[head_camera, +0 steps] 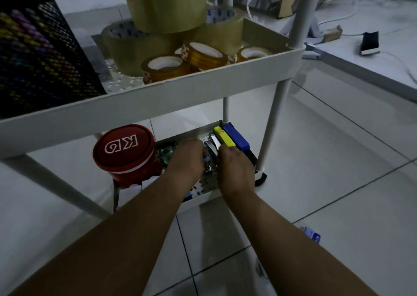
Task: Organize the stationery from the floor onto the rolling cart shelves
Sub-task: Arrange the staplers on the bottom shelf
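Both my hands reach into the bottom shelf (204, 197) of the white rolling cart. My left hand (186, 160) is curled over small items near the shelf's middle; a bit of blue shows at its fingertips. My right hand (234, 162) lies knuckles up on a silver stapler (213, 146), its fingers curled at the stapler's near end. Beside that lie a yellow stapler (224, 136) and a blue stapler (237, 137), side by side. What the fingers hold is hidden.
A red round tin (125, 154) stands at the shelf's left. The upper shelf (180, 88) carries several brown tape rolls (164, 6) and a black mesh basket (38, 56). A small blue item (312, 233) lies on the tiled floor at the right.
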